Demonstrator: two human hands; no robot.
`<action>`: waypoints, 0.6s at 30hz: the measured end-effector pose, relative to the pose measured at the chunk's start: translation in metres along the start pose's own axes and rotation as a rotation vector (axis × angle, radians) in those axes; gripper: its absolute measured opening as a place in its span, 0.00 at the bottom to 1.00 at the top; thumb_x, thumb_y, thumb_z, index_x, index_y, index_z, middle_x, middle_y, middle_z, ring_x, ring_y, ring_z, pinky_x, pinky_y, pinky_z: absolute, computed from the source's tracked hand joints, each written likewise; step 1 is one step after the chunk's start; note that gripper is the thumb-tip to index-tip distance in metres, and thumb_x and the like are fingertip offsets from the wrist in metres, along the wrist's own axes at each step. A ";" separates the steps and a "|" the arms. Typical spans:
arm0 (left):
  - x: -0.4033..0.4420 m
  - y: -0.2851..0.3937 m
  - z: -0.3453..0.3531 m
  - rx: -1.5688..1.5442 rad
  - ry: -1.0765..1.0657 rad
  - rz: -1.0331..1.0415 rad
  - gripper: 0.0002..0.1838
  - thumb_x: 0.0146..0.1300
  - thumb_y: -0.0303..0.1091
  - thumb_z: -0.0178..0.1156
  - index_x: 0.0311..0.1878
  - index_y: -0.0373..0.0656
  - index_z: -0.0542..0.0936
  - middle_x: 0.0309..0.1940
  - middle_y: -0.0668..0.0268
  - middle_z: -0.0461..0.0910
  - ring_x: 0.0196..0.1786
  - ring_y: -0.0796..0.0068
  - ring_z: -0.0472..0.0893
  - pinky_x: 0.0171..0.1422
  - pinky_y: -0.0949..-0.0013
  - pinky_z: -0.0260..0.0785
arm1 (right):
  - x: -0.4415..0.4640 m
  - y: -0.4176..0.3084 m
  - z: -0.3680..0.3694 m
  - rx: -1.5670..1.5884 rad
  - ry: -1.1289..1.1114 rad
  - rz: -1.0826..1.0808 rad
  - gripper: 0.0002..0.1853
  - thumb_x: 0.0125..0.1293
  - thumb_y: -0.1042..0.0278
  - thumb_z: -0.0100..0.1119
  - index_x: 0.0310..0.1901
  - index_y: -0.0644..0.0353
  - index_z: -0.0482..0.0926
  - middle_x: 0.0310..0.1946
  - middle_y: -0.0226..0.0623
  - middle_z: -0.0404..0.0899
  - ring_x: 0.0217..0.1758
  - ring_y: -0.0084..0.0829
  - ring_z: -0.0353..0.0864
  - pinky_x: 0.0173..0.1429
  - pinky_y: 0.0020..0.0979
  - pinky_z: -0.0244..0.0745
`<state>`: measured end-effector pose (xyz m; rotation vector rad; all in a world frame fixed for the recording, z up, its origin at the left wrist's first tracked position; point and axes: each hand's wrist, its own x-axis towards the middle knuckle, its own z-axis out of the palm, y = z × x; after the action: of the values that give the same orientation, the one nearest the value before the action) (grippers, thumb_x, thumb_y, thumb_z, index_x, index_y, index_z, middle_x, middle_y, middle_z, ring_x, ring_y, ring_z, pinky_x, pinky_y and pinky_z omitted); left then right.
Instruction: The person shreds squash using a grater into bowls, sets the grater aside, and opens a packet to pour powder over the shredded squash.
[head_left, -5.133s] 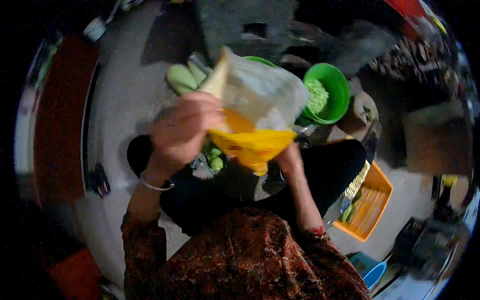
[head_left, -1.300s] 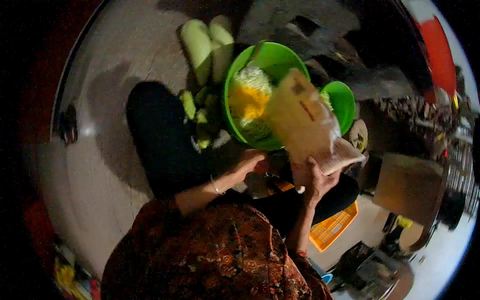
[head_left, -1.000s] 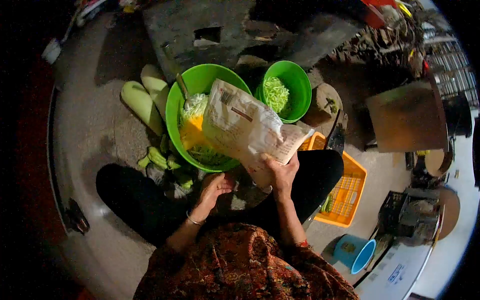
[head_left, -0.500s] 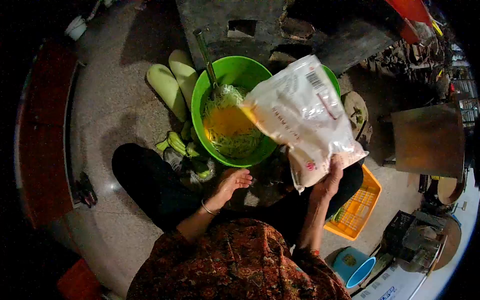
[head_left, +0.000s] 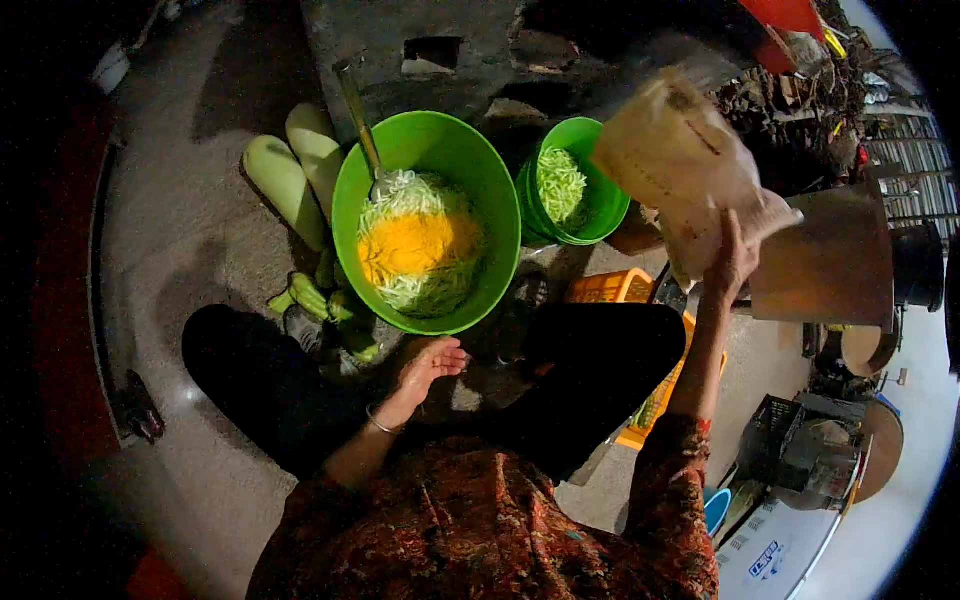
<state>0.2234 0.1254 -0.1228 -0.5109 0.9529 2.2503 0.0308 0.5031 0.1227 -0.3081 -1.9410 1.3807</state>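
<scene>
A crumpled bag (head_left: 690, 165), its lettering too blurred to read, is being gripped by the right hand (head_left: 735, 260); the left hand (head_left: 428, 368) is being held open, empty, below yellow powder (head_left: 420, 243).

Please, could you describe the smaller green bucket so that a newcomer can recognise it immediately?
Find the large green tub in front of the person, holding pale shreds partly covered with yellow powder. Just right of it in the picture, towards the bag in the right hand, is the smaller green bucket. Its own light-green shreds show no yellow.
</scene>
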 end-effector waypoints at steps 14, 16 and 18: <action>-0.011 0.003 -0.007 0.096 0.121 0.002 0.22 0.63 0.47 0.56 0.51 0.38 0.74 0.42 0.60 0.77 0.43 0.69 0.78 0.49 0.64 0.71 | -0.045 0.153 0.001 -0.078 -0.166 -0.207 0.30 0.52 0.74 0.66 0.57 0.69 0.67 0.48 0.40 0.75 0.48 0.32 0.75 0.53 0.32 0.70; -0.005 -0.001 -0.015 0.065 0.113 -0.009 0.22 0.64 0.46 0.55 0.52 0.39 0.74 0.42 0.60 0.77 0.43 0.68 0.78 0.49 0.64 0.71 | -0.056 0.139 0.007 0.003 -0.137 -0.148 0.29 0.52 0.75 0.66 0.57 0.69 0.68 0.48 0.40 0.75 0.47 0.32 0.75 0.53 0.31 0.71; -0.006 -0.006 -0.024 0.077 0.046 0.027 0.23 0.65 0.45 0.53 0.57 0.39 0.70 0.45 0.62 0.75 0.46 0.69 0.76 0.52 0.63 0.70 | -0.058 0.146 0.007 0.034 -0.152 -0.155 0.28 0.52 0.76 0.65 0.57 0.67 0.68 0.48 0.40 0.75 0.47 0.31 0.75 0.53 0.29 0.71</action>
<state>0.2347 0.1087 -0.1383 -0.5200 1.0714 2.2245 0.0370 0.5228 -0.0330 -0.0360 -2.0156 1.3661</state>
